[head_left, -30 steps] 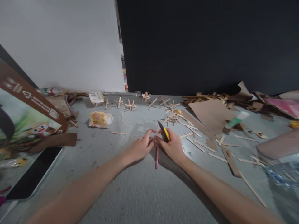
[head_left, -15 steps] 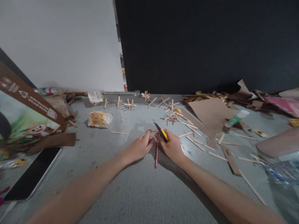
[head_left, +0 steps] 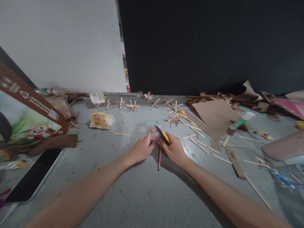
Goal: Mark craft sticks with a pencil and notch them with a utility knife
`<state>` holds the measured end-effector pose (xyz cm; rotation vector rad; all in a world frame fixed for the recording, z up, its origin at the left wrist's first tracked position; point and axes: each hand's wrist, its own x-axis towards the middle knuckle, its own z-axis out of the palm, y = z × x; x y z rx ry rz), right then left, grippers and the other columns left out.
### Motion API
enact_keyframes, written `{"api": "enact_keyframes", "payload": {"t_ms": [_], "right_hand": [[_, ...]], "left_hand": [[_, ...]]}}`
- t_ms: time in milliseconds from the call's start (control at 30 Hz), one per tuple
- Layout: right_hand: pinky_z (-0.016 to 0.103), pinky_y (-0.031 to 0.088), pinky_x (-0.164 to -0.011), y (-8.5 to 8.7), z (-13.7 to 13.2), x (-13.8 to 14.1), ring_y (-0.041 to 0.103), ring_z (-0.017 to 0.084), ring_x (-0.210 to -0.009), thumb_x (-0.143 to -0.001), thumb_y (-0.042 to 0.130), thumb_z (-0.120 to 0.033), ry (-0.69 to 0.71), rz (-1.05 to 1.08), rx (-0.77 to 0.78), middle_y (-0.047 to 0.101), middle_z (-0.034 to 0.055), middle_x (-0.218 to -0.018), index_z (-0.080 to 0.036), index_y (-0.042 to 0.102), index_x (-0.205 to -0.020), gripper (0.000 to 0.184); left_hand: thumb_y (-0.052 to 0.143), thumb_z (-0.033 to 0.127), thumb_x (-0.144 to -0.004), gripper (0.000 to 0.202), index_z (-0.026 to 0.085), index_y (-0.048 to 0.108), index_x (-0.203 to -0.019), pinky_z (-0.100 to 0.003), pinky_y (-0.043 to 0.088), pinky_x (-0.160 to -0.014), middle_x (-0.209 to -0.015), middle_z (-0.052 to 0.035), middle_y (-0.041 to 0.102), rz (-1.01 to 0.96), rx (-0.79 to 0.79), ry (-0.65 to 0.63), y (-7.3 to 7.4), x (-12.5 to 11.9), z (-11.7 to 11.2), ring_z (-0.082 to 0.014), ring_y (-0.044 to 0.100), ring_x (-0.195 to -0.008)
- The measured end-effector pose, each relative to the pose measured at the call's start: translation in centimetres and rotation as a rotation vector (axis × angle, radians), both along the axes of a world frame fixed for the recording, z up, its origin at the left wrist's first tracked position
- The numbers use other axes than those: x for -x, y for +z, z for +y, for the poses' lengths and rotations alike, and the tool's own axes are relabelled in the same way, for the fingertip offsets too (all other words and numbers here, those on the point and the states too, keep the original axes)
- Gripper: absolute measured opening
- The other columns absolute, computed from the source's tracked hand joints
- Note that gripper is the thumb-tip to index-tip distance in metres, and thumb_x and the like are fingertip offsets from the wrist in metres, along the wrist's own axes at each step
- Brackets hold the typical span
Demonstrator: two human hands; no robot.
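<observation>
My right hand (head_left: 176,148) is closed around a yellow-and-black utility knife (head_left: 165,138), its dark blade end angled up and to the left. My left hand (head_left: 142,148) pinches a pale wooden craft stick (head_left: 157,135) close to the knife; fingers hide most of the stick. A reddish pencil (head_left: 159,160) lies on the table between the hands, its upper end covered by my fingers. Beyond the hands, craft sticks joined into star and cross shapes (head_left: 155,103) stand in a row along the back.
Loose craft sticks (head_left: 199,146) and brown cardboard (head_left: 211,114) spread over the right side, with a glue stick (head_left: 242,121) on top. To the left are a yellow snack packet (head_left: 102,121), a phone (head_left: 35,177) and a printed bag (head_left: 35,117). A black panel (head_left: 209,47) stands behind.
The knife and my right fingers have shifted slightly left. More of the pale stick shows between my hands. The pencil stays in nearly the same place.
</observation>
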<state>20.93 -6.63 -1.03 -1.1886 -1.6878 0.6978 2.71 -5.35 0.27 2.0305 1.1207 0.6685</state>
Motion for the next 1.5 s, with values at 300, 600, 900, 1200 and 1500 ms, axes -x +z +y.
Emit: {"api": "enact_keyframes", "payload": {"t_ms": [300, 600, 900, 1200, 1500], "right_hand": [[0.028, 0.042, -0.058, -0.08, 0.37, -0.12, 0.053, 0.017, -0.057, -0.09, 0.059, -0.048, -0.079, 0.017, -0.008, 0.061, -0.0007, -0.062, -0.023, 0.059, -0.076, 0.029], [0.027, 0.041, -0.057, -0.19, 0.37, -0.11, 0.052, 0.017, -0.059, -0.085, 0.069, -0.046, -0.062, 0.105, 0.069, 0.062, -0.0013, -0.065, -0.022, 0.065, -0.083, 0.025], [0.029, 0.047, -0.061, 0.23, 0.2, 0.12, 0.056, 0.018, -0.061, -0.088, 0.065, -0.045, -0.065, 0.118, 0.046, 0.066, 0.0003, -0.068, -0.022, 0.066, -0.084, 0.023], [0.029, 0.045, -0.062, 0.27, 0.29, -0.04, 0.054, 0.018, -0.063, -0.089, 0.062, -0.045, -0.02, 0.129, 0.055, 0.063, -0.0003, -0.069, -0.022, 0.064, -0.082, 0.024], [0.029, 0.045, -0.062, 0.65, 0.55, -0.01, 0.053, 0.018, -0.063, -0.087, 0.063, -0.047, -0.016, 0.167, 0.075, 0.06, -0.0009, -0.069, -0.022, 0.062, -0.08, 0.026]], "left_hand": [[0.044, 0.024, -0.099, 0.029, 0.02, 0.051, -0.127, -0.038, 0.053, -0.086, -0.097, -0.0068, 0.077, -0.038, -0.004, 0.05, -0.38, -0.1, 0.27, -0.0234, 0.073, -0.09], [0.047, 0.031, -0.102, 0.015, 0.022, 0.056, -0.11, -0.037, 0.055, -0.085, -0.096, -0.0076, 0.077, -0.067, 0.028, -0.013, -0.28, 0.03, 0.19, -0.0241, 0.074, -0.094], [0.046, 0.03, -0.102, 0.017, 0.022, 0.055, -0.113, -0.038, 0.055, -0.086, -0.096, -0.008, 0.077, -0.057, 0.017, -0.003, -0.38, 0.01, 0.31, -0.0251, 0.075, -0.096], [0.045, 0.031, -0.102, 0.019, 0.021, 0.055, -0.114, -0.035, 0.053, -0.078, -0.091, -0.0064, 0.077, -0.039, 0.006, 0.009, -0.48, 0.01, 0.3, -0.023, 0.073, -0.085], [0.042, 0.036, -0.104, 0.021, 0.021, 0.053, -0.113, -0.033, 0.051, -0.076, -0.093, -0.0062, 0.078, -0.048, 0.004, -0.012, -0.65, 0.11, 0.36, -0.0223, 0.073, -0.085]]}}
